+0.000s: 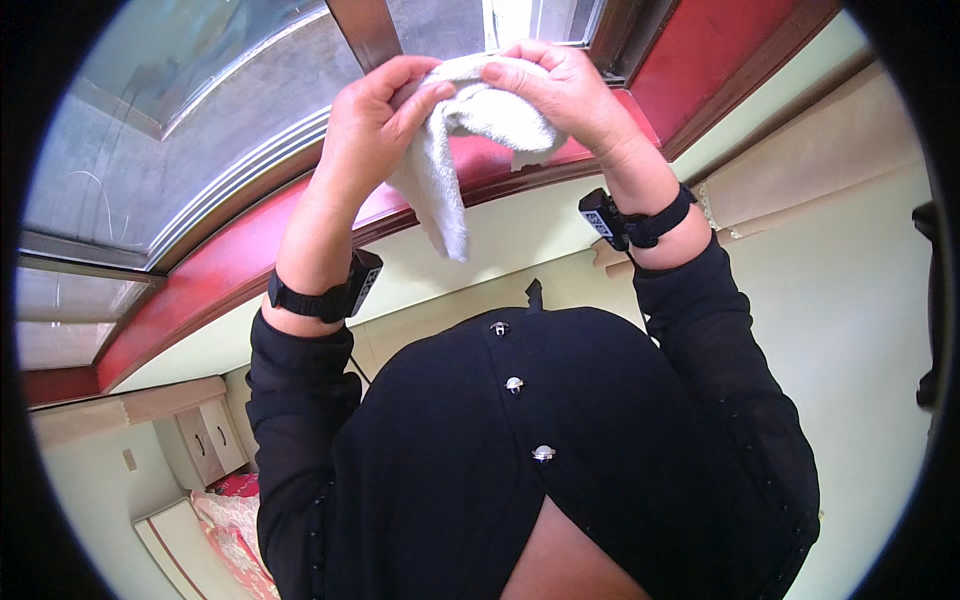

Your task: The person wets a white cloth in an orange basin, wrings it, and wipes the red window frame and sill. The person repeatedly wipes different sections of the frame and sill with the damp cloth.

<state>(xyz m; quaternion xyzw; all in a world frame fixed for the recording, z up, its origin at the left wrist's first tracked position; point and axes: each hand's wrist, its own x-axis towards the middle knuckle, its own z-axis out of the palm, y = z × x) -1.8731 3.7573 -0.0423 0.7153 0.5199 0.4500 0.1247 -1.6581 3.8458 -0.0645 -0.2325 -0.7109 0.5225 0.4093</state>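
Observation:
A white terry cloth (pixel 499 116) is bunched between my two hands, in front of the window. My left hand (pixel 375 124) pinches its left part between thumb and fingers. On the right, my right hand (pixel 566 90) grips the upper edge, its thumb pressed on the fabric. One long corner of the cloth hangs down below my left hand, past the edge of the red windowsill (pixel 487 161). The fingers behind the cloth are partly hidden.
Sliding window glass (pixel 247 97) with a metal track spans the upper left. A brown window frame post (pixel 364 34) rises behind my hands. Tan curtain fabric (pixel 817 150) hangs at the right. At lower left are a bed headboard (pixel 172 547) and a cabinet (pixel 202 442).

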